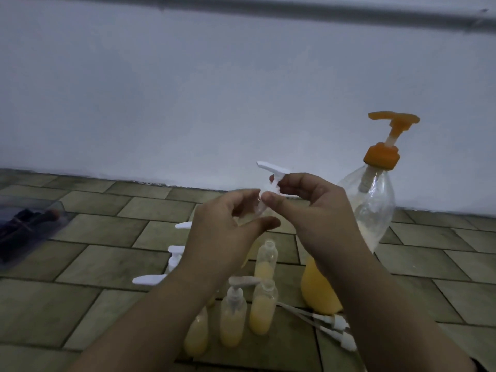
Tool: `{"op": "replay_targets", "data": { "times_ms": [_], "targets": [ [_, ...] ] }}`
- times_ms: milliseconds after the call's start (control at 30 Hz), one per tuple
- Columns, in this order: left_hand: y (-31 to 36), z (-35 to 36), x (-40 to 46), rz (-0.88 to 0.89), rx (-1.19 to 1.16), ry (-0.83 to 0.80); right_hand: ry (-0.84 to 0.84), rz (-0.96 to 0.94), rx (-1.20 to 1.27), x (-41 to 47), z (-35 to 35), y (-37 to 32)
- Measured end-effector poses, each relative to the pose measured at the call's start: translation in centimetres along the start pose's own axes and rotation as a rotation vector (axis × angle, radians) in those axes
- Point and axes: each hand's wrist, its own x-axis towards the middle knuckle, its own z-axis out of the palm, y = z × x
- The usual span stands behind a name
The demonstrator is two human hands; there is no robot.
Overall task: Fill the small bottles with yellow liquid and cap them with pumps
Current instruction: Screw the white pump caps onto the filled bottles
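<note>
Small bottles stood in cluster on tiled floor, near centre, part-filled with yellow liquid; some seen uncapped, one fitted with white pump. Large bottle with orange pump stood right, yellow liquid low inside. Dark tray seen far left. Clear small bottle held raised by left hand, fingers curled round it. White pump pinched at collar by right hand, seated at bottle neck. Loose pumps laid right of cluster.

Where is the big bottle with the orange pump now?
In the head view, the big bottle stands at the right, near the wall, just behind the right hand.
</note>
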Motion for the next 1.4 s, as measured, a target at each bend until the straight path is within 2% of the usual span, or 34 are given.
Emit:
{"op": "replay_targets", "data": {
  "times_ms": [100,233,333,500,667,800,933,1233,1400],
  "targets": [
    [0.0,0.2,0.3,0.012,0.022,0.014,0.049,-0.035,-0.038,0.1,0.1,0.0],
    [-0.5,0.3,0.9,-0.046,-0.002,-0.008,-0.036,-0.029,-0.225,-0.1,-1.2,-0.3],
    [-1.3,0.1,1.8,-0.170,0.009,-0.082,0.096,-0.158,-0.300,-1.6,-2.9,-0.9],
    [-2.7,0.7,2.6,-0.216,0.192,-0.230,0.243,-0.305,-0.298,-5.6,-5.7,-0.6],
    [-3.8,1.3,2.7,-0.258,0.414,-0.355,0.308,-0.155,-0.321,-8.2,-8.2,3.6],
    [-3.7,1.5,2.7,-0.297,0.434,-0.384,0.321,0.027,-0.446,-9.6,-9.2,8.1],
    [-3.7,1.6,3.1,-0.333,0.457,-0.404,0.246,0.144,-0.509,-10.7,-9.2,10.6],
    [-2.5,1.4,4.1,-0.390,0.414,-0.638,0.272,0.083,-0.439,-10.8,-8.7,11.2],
    [-2.1,1.9,4.6,-0.436,0.555,-0.750,0.254,0.035,-0.427,-10.4,-8.8,11.7]
  ]
}}
